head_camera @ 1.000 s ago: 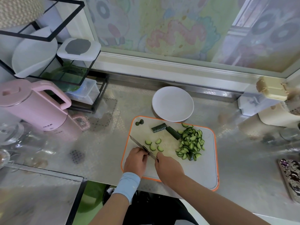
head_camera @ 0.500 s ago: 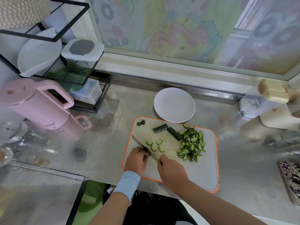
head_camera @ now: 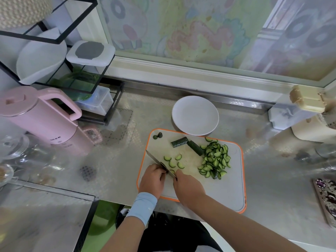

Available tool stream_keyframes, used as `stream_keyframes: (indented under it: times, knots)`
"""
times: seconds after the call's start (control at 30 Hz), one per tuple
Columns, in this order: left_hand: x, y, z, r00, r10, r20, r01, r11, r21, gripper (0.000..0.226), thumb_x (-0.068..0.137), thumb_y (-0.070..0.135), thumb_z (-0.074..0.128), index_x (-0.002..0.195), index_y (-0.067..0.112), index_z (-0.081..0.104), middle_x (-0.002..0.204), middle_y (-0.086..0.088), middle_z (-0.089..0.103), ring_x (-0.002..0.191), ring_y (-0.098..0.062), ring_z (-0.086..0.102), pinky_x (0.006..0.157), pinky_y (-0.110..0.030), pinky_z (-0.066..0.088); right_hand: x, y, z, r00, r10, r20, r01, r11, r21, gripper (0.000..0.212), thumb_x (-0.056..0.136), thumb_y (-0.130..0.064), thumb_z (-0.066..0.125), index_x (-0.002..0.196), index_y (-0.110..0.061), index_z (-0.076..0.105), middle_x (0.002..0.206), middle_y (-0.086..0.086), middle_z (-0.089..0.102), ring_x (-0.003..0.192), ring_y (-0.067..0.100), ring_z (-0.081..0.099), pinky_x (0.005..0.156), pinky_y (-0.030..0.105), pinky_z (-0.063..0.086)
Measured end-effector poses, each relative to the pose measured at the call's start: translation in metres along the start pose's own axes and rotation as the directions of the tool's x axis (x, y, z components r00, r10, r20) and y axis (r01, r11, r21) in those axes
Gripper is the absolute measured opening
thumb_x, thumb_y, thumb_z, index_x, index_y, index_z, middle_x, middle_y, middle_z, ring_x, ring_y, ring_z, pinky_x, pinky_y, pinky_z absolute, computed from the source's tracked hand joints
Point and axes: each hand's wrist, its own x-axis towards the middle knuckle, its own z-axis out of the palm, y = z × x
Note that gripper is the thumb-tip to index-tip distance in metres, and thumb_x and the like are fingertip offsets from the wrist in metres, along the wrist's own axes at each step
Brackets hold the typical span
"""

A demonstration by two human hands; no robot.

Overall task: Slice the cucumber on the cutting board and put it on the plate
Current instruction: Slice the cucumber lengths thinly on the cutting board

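— While the knife (head_camera: 156, 160) lies slanted over the near left part of the cutting board (head_camera: 227, 190), where are the hands?
— Right hand (head_camera: 189, 188) is wrapped round the knife's handle, blade pointing away to the left. Left hand (head_camera: 153, 180), with a pale blue wristband (head_camera: 142, 206), sits just left of the blade, fingers curled under.
— Gripping cucumber?
— I cannot tell; whatever lies beneath it is hidden. A green sliver (head_camera: 172, 171) shows at the blade between the two hands.
— And the rest of the cucumber?
— All on the board. A pile of slices (head_camera: 215, 160) is heaped on the right, four loose slices (head_camera: 171, 163) lie just beyond the blade, two uncut chunks (head_camera: 180, 142) lie farther back, and two end stubs (head_camera: 157, 136) sit in the far left corner.
— The plate (head_camera: 195, 115)?
— White, on the bench (head_camera: 118, 160), right against the board's far edge.
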Motion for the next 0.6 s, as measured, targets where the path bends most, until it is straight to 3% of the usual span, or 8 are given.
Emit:
stream_keyframes:
  times: [0.13, 0.3, 0.43, 0.6]
  knots:
    - [0.0, -0.003, -0.001, 1.0, 0.023, 0.005, -0.023, 1.0, 0.005, 0.012, 0.082, 0.008, 0.064, 0.087, 0.013, 0.073, 0.096, 0.001, 0.063, 0.092, -0.02, 0.058, 0.074, -0.034, 0.051, 0.008, -0.007, 0.001, 1.0, 0.0, 0.007, -0.001, 1.0, 0.007, 0.019, 0.106, -0.029, 0.032, 0.108, -0.014, 0.043, 0.085, 0.006, 0.055, 0.071, 0.025, 0.047, 0.061, 0.031, 0.036]
    - [0.002, -0.002, -0.002, 1.0, 0.009, 0.014, -0.009, 1.0, 0.003, 0.011, 0.084, 0.011, 0.063, 0.088, 0.015, 0.073, 0.096, 0.003, 0.063, 0.092, -0.018, 0.058, 0.076, -0.034, 0.05, 0.001, -0.003, -0.004, 1.0, -0.017, -0.02, 0.018, 1.0, 0.023, 0.02, 0.105, -0.034, 0.032, 0.093, -0.018, 0.036, 0.077, 0.002, 0.051, 0.069, 0.027, 0.047, 0.059, 0.033, 0.033]
    - [0.003, -0.003, -0.002, 1.0, 0.0, 0.025, 0.0, 1.0, 0.013, 0.012, 0.086, 0.015, 0.062, 0.089, 0.016, 0.073, 0.096, 0.002, 0.063, 0.093, -0.017, 0.058, 0.078, -0.034, 0.05, -0.012, 0.003, -0.005, 0.998, -0.036, -0.057, 0.037, 0.999, 0.02, 0.022, 0.105, -0.035, 0.031, 0.092, -0.018, 0.037, 0.069, -0.001, 0.048, 0.061, 0.023, 0.046, 0.049, 0.034, 0.027]
    - [0.001, -0.002, -0.003, 1.0, -0.005, 0.015, 0.005, 1.0, 0.005, 0.011, 0.086, 0.015, 0.063, 0.09, 0.015, 0.073, 0.097, 0.002, 0.063, 0.094, -0.016, 0.057, 0.078, -0.03, 0.048, -0.021, 0.014, -0.007, 0.997, -0.037, -0.071, 0.037, 0.999, 0.0, 0.023, 0.105, -0.036, 0.03, 0.092, -0.018, 0.037, 0.068, -0.001, 0.049, 0.059, 0.023, 0.045, 0.049, 0.034, 0.027]
